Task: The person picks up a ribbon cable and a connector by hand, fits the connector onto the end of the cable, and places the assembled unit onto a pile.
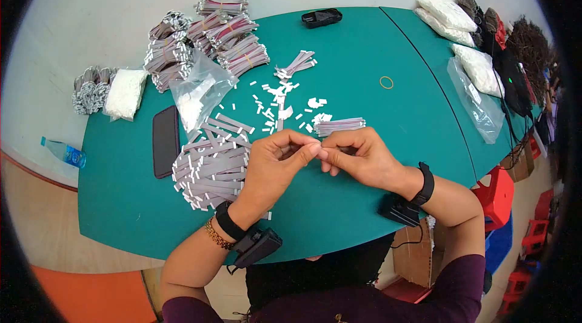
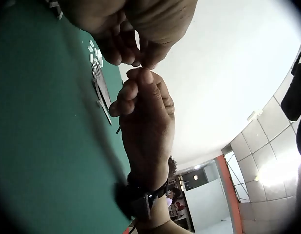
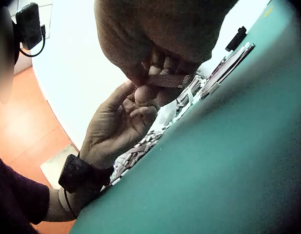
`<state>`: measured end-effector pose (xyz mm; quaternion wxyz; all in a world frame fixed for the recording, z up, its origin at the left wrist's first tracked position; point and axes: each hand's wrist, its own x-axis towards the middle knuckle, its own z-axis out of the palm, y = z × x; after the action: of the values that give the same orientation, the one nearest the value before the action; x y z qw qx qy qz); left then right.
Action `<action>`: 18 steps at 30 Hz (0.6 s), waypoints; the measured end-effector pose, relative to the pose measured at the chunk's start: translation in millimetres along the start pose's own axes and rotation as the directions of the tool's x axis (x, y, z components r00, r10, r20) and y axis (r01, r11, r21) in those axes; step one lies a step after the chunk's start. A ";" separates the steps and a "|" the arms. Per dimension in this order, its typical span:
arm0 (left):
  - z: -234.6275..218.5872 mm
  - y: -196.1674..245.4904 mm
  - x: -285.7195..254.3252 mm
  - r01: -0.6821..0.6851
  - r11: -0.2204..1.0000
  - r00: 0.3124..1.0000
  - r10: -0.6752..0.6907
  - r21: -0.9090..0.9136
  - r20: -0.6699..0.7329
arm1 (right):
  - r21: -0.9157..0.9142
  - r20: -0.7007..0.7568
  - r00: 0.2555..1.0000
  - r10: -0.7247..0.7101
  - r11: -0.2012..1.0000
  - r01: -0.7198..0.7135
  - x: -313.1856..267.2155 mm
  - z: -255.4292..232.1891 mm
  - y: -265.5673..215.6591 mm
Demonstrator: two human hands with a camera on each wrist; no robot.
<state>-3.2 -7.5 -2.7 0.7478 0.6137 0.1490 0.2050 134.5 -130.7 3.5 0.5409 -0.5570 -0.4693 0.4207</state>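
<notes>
My left hand (image 1: 273, 162) and right hand (image 1: 367, 159) meet fingertip to fingertip over the green table, thumbs against index fingers. In the right wrist view a short grey flat ribbon cable (image 3: 166, 81) runs across the right hand's fingers, held under its thumb. The left fingertips pinch at the cable's end, which the fingers hide. Beside the left hand lies a loose heap of grey ribbon cables with white ends (image 1: 209, 171). Just beyond the right hand is a neat row of similar cables (image 1: 342, 125). Small white pieces (image 1: 267, 108) are scattered beyond the hands.
Banded cable bundles (image 1: 227, 35) are stacked at the back left, near a clear plastic bag (image 1: 203, 89) with white pieces. A dark phone (image 1: 166, 141) lies left of the heap. A rubber band (image 1: 386, 83) and white bags (image 1: 479, 68) lie to the right.
</notes>
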 end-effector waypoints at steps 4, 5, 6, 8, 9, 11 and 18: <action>-1.5 -0.2 0.8 -0.006 1.000 1.000 0.006 0.029 -0.008 | -0.039 -0.025 0.999 -0.030 0.999 0.029 -0.2 2.1 -0.6; -1.7 0.2 0.8 -0.002 1.000 1.000 0.002 0.030 -0.009 | -0.039 -0.030 0.999 -0.032 0.999 0.031 -0.3 2.3 -1.1; -1.9 0.5 0.9 0.002 1.000 1.000 -0.001 0.031 -0.010 | -0.040 -0.035 0.999 -0.035 0.999 0.034 -0.4 2.3 -1.8; -2.2 0.2 0.8 0.015 1.000 1.000 -0.015 0.027 0.001 | -0.089 -0.045 0.998 -0.047 0.995 0.043 -1.2 1.2 -3.2; -2.4 0.0 0.8 0.021 0.999 1.000 -0.021 0.026 0.007 | -0.113 -0.050 0.997 -0.053 0.993 0.047 -1.5 0.5 -3.9; -2.9 0.1 1.5 0.018 1.000 0.999 -0.017 -0.020 0.030 | -0.062 -0.068 0.997 -0.021 0.998 0.017 -1.3 -1.1 -5.7; -9.1 2.3 4.1 0.013 0.996 0.999 -0.009 -0.085 0.046 | 0.001 -0.097 0.995 -0.037 0.999 0.037 1.8 -4.9 -1.6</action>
<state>-4.2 2.7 -2.1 0.7776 0.5849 0.1264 0.1930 139.6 -130.0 5.5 0.5715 -0.5672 -0.4522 0.3836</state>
